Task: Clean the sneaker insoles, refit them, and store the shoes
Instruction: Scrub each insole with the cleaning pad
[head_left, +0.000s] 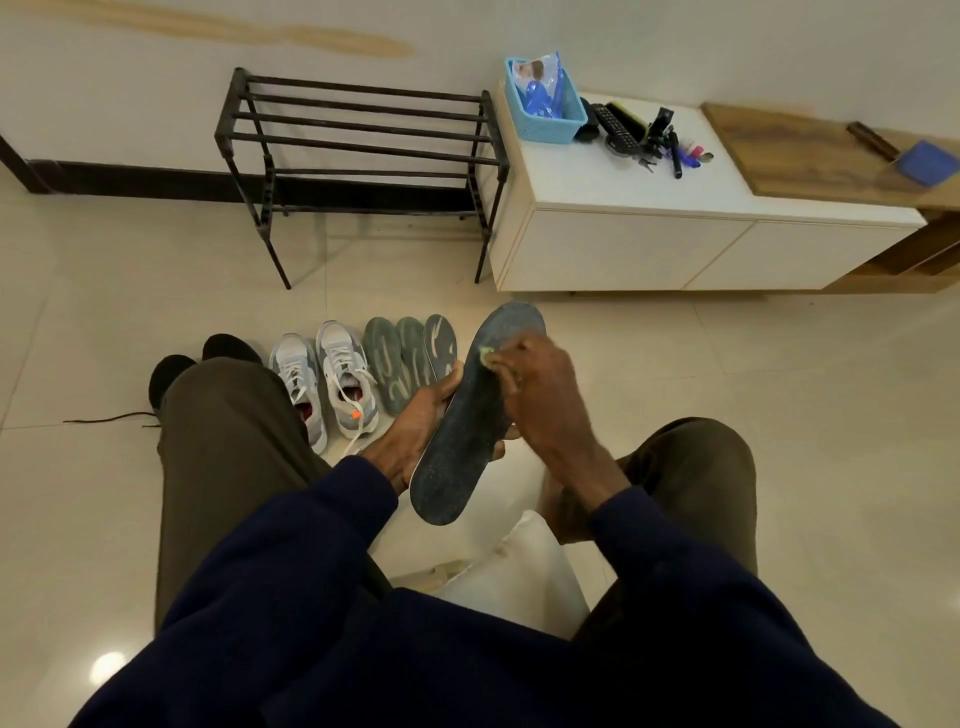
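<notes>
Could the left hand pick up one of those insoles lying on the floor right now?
Probably not at once: the left hand grips the dark insole, so its fingers are taken. The path looks free, though; the floor insoles lie just past it beside the sneakers, with nothing on top.

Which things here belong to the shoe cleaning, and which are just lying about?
Job: insole in left hand, greenish wipe in right hand, three insoles on the floor, grey sneakers, black shoe rack.
Lying about: blue basket, remote control, keys, white cabinet.
</notes>
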